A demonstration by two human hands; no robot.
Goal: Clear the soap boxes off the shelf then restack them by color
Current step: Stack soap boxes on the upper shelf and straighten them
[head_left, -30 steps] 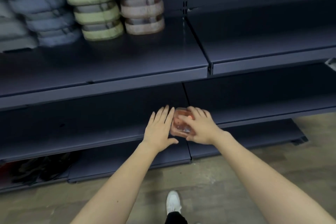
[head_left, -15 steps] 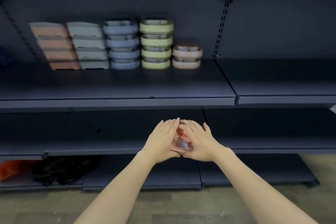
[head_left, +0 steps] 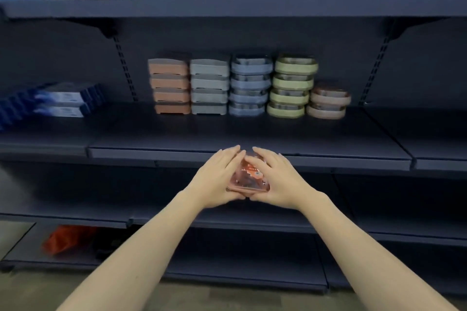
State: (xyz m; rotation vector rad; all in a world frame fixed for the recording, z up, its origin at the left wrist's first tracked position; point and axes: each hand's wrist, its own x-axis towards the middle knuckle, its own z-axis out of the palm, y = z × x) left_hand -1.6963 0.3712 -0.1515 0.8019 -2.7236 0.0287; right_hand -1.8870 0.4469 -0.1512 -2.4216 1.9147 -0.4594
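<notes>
Dark shelving (head_left: pixel 252 131) carries four orange, four grey, four blue, four green, seemingly two pink boxes beyond fingers (head_left: pixel 233 156) of left hand (head_left: pixel 214 179) and right hand (head_left: pixel 275 179) cupping one clear-lidded pink soap box (head_left: pixel 249 179).

One view only, worn at the person's head, so nothing is shared with a second angle. It faces a dark shelving unit (head_left: pixel 250 154) squarely and tilts slightly downward, both forearms running up from the bottom edge to the left hand (head_left: pixel 217 179) and right hand (head_left: pixel 278 179), which meet around a pink soap box (head_left: pixel 249 179) near frame centre. The grip sits close to the lens; the stacked boxes (head_left: pixel 250 88) lie above and beyond it, well apart. Wide-angle bending curves the shelf edges outward. The floor strip (head_left: pixel 227 298) below the grip is blurred, apparently from head motion.
</notes>
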